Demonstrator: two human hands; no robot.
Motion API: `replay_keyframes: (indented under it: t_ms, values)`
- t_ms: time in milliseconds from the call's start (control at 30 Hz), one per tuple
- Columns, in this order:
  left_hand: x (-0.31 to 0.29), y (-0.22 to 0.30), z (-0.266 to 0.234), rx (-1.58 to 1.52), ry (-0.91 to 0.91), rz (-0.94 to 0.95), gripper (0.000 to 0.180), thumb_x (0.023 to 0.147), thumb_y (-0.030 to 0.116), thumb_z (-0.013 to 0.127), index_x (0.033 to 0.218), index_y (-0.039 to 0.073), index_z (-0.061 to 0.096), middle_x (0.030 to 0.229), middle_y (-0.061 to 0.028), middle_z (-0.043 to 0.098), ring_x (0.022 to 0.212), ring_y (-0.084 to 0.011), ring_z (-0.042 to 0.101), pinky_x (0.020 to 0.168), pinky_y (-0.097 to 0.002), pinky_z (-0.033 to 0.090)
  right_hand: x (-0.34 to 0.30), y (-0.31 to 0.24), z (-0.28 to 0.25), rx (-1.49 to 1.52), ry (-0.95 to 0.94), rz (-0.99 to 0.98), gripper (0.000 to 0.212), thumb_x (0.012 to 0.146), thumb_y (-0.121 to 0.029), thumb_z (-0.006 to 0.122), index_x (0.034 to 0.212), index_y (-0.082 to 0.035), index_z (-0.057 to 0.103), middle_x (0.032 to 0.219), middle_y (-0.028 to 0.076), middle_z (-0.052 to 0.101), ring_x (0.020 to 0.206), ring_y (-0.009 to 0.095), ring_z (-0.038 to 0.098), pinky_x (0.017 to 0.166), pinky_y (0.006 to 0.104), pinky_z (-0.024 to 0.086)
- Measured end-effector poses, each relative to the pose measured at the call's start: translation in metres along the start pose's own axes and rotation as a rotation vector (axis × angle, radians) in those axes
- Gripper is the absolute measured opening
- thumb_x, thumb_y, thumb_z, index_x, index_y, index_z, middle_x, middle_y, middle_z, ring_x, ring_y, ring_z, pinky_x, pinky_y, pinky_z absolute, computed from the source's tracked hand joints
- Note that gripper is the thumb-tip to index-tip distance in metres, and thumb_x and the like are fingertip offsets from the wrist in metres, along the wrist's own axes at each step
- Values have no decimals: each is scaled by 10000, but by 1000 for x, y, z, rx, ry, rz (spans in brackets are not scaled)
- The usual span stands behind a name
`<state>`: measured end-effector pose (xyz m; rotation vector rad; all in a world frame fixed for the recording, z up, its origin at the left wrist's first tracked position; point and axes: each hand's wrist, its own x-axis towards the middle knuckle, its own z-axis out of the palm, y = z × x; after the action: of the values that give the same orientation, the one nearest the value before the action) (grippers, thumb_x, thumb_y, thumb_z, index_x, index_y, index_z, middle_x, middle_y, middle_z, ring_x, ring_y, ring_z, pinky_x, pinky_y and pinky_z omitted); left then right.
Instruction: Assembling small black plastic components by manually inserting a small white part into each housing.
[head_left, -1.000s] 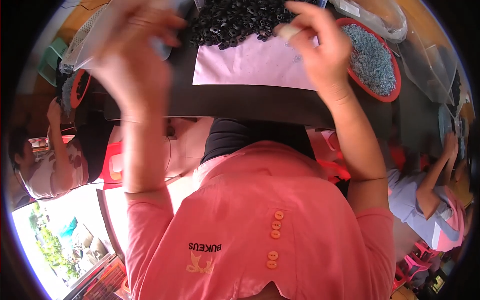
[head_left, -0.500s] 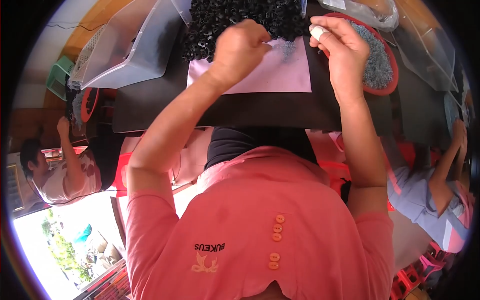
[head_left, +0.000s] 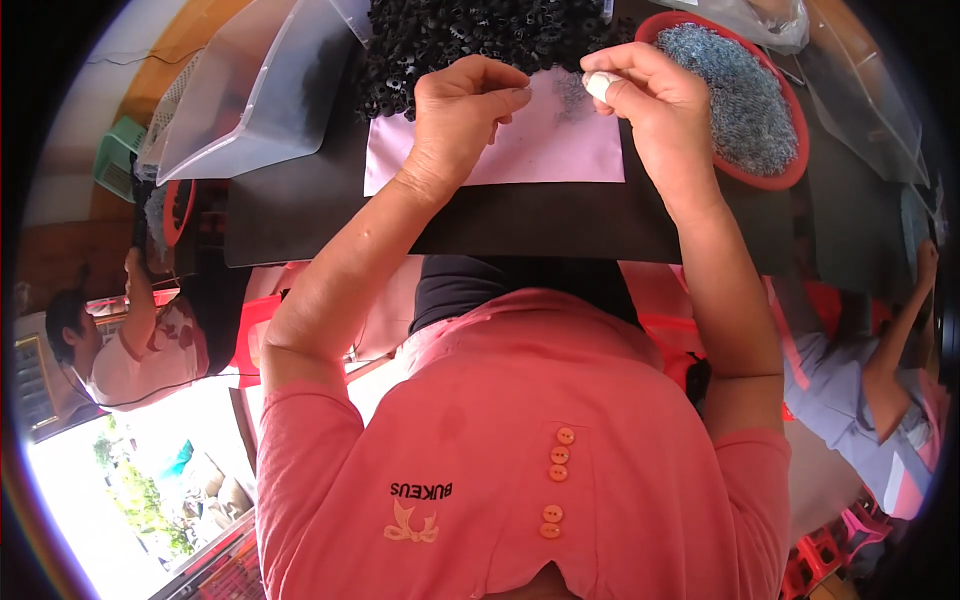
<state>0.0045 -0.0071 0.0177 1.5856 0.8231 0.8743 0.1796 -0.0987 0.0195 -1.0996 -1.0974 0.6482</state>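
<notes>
Over a pink sheet (head_left: pixel 540 155) on the dark table, my left hand (head_left: pixel 455 115) has its thumb and forefinger pressed together. Whatever lies between those fingertips is too small to make out. Facing it, my right hand (head_left: pixel 660 110) also pinches; a white wrap (head_left: pixel 600 86) covers its thumb tip, and any piece held is unclear. Between the hands, a sparse cluster of tiny grey pieces (head_left: pixel 571 96) rests on the sheet. A heap of small black ring-like plastic parts (head_left: pixel 480 35) lies just beyond. Right of my right hand, a red bowl (head_left: pixel 800 135) contains many tiny blue-grey pieces (head_left: pixel 735 105).
A translucent plastic bin (head_left: pixel 235 120) stands left of the heap, another clear bin (head_left: pixel 860 95) at the far right. A clear plastic bag (head_left: pixel 770 25) lies behind the bowl. Other people sit at left (head_left: pixel 130 365) and right (head_left: pixel 860 390). The table's near edge (head_left: pixel 500 248) crosses before my lap.
My left hand has lowered slightly, turned, and drawn back from the grey cluster. My right hand has shifted left and a little down, uncovering more of the bowl.
</notes>
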Motion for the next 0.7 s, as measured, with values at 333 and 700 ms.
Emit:
replay_keyframes:
  t_ms: [333, 700]
  values:
    - [-30, 13, -6, -173, 106, 147, 191, 782, -89, 689, 967, -58, 656, 814, -101, 681, 656, -114, 603, 522, -215, 450, 15, -19, 40, -17, -279, 213, 142, 852, -50, 615, 959, 19, 677, 802, 48, 670, 716, 84, 582, 672, 236, 476]
    - [-25, -3, -13, -390, 102, -11, 223, 761, -60, 722, 965, -36, 637, 786, -89, 662, 596, -113, 594, 469, -212, 434, 25, -12, 43, -101, -410, 175, 244, 840, -28, 569, 1067, -14, 658, 874, 3, 656, 818, 68, 557, 763, 234, 422]
